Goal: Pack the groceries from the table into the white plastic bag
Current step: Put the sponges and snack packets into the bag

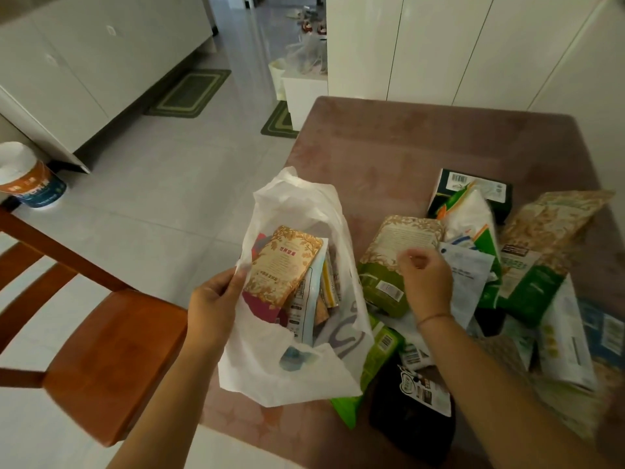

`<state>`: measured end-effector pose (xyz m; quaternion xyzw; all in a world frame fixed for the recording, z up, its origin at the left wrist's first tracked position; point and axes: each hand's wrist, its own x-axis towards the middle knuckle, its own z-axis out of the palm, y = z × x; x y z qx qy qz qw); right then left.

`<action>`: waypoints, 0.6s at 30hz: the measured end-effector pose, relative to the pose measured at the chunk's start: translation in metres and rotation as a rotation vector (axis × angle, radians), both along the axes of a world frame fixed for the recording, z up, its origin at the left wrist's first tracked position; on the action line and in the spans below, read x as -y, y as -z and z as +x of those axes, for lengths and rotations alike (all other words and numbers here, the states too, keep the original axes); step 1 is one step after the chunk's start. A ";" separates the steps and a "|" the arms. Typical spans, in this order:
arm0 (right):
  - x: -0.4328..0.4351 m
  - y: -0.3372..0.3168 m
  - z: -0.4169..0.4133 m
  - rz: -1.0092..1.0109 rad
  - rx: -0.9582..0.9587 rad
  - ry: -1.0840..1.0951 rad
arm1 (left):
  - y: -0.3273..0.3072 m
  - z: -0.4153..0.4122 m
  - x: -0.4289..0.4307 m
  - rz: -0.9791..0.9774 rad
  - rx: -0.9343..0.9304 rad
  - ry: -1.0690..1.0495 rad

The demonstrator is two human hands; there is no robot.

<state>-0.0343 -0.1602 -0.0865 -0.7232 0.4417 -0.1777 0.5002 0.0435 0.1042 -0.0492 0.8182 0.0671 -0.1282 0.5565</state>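
The white plastic bag (297,370) hangs open at the table's left edge, and my left hand (214,304) pinches its left rim. Inside it lie a gold-patterned packet (284,264) and several other packets. My right hand (427,277) hovers with fingers curled over a green and gold pouch (389,262) lying on the table; I cannot tell whether it grips the pouch or the white pouch (468,279) beside it. More groceries lie to the right, among them a dark green box (473,189), green bags (531,282) and a black packet (411,421).
The table (406,143) has a mauve cloth. A wooden chair (101,360) stands to its left on the tiled floor. A bucket (30,181) sits at the far left. White cabinets line the back, with green mats (189,93) on the floor.
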 end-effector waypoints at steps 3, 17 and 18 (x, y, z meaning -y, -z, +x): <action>0.035 0.044 -0.002 0.101 -0.130 0.178 | -0.001 -0.003 0.004 0.011 0.003 0.000; 0.044 0.024 0.000 0.000 0.026 0.037 | -0.014 -0.008 -0.001 -0.006 0.071 -0.054; 0.045 0.011 -0.009 -0.008 0.103 0.049 | -0.015 -0.008 -0.002 -0.014 0.073 -0.051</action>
